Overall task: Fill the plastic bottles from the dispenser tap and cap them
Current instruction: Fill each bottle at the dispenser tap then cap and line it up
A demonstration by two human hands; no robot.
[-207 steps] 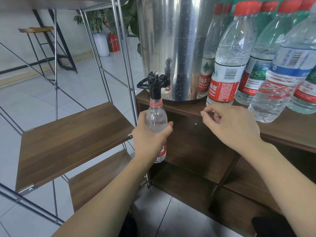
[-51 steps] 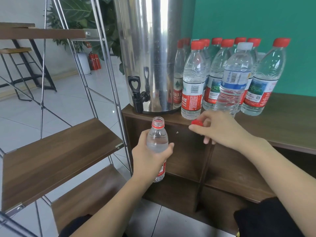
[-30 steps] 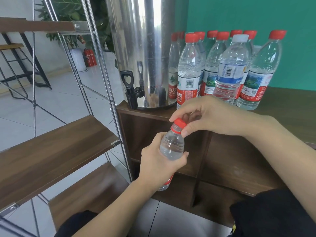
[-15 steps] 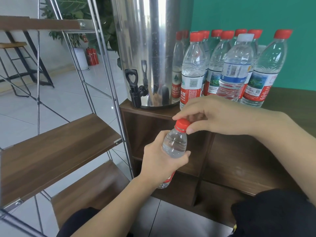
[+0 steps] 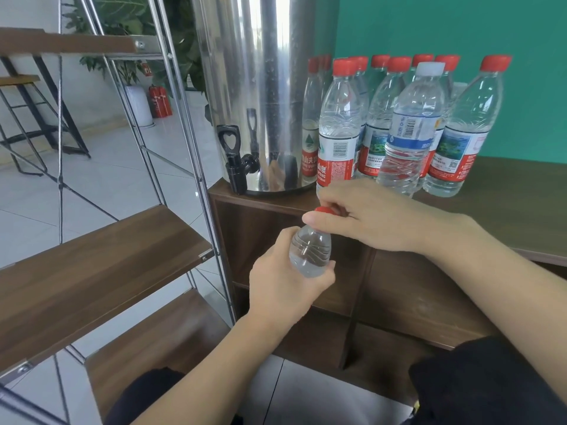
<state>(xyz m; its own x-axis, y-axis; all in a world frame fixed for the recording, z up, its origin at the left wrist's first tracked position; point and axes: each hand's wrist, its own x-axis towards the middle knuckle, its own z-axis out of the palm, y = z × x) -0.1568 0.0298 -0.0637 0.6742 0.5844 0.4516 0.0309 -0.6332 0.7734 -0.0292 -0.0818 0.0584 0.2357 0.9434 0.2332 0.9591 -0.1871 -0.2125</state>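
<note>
Capping a filled water bottle [image 5: 310, 253].
Left hand [image 5: 283, 285] grips its body; right hand [image 5: 365, 219] pinches the red cap [image 5: 325, 210] between fingertips; next likely calls for twisting until tight.

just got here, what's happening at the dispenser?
A person is capping a small plastic bottle in front of the cabinet. The left hand grips the bottle's body; the right hand pinches the red cap on its neck. The bottle holds water. The black tap on the steel dispenser has nothing under it. A cluster of capped bottles stands on the cabinet top.
</note>
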